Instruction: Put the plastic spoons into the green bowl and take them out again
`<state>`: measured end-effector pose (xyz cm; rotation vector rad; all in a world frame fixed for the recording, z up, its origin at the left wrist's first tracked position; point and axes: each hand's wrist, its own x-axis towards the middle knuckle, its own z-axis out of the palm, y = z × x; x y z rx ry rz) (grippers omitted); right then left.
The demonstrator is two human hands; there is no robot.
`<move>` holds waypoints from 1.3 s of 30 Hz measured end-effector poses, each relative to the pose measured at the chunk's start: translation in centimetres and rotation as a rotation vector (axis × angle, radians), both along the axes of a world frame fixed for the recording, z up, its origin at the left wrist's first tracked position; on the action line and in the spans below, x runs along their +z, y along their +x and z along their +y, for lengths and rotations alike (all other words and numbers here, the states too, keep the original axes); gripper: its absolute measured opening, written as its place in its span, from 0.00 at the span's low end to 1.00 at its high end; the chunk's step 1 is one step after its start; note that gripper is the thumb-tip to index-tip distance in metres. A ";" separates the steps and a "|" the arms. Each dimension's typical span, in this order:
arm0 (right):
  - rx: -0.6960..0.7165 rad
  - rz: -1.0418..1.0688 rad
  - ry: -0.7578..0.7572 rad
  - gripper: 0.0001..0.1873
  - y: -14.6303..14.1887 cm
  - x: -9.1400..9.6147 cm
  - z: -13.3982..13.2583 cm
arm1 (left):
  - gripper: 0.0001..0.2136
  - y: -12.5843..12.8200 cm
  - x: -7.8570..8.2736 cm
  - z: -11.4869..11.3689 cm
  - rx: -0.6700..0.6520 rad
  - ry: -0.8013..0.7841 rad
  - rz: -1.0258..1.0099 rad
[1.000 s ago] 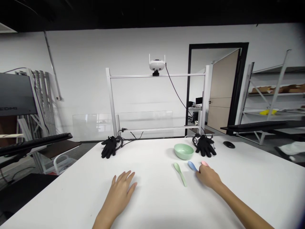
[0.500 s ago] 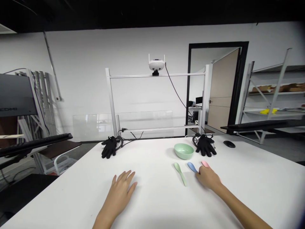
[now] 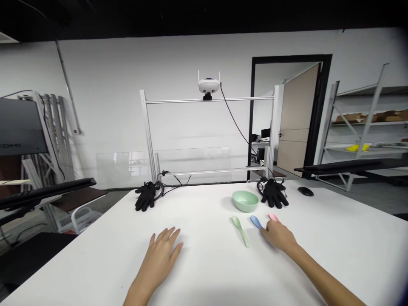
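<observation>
You stand at a white table (image 3: pixel 321 259); an aluminium frame (image 3: pixel 178 101) rises along its far edge, with a white sensor unit (image 3: pixel 208 86) on its top bar, probably placed to look down over the tabletop. A black glove (image 3: pixel 145 196) lies at the frame's left post and another black glove (image 3: pixel 274 194) at its right, both apparently left there on their cables; a mouse (image 3: pixel 305 191) sits beyond the right glove. A green bowl (image 3: pixel 245 201) stands just left of that glove, upright and open-side up; a green spoon (image 3: pixel 240 230), a blue spoon (image 3: pixel 255 221) and a pink spoon (image 3: pixel 273 217) lie side by side nearer you, bowls pointing away, their handles seemingly set toward you for an easy reach. Your right hand (image 3: pixel 279 236) lies curled over the blue and pink handles, hiding them; you cannot tell whether it pinches either. Your left hand (image 3: pixel 159 255) rests apart on the table, fingers spread, holding nothing.
</observation>
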<state>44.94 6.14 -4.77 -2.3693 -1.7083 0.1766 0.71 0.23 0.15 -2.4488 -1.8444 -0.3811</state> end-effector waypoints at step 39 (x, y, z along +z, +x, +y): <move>0.183 -0.059 0.370 0.36 1.9 1.7 -5.8 | 0.26 0.3 -0.1 1.0 -0.001 0.034 -0.021</move>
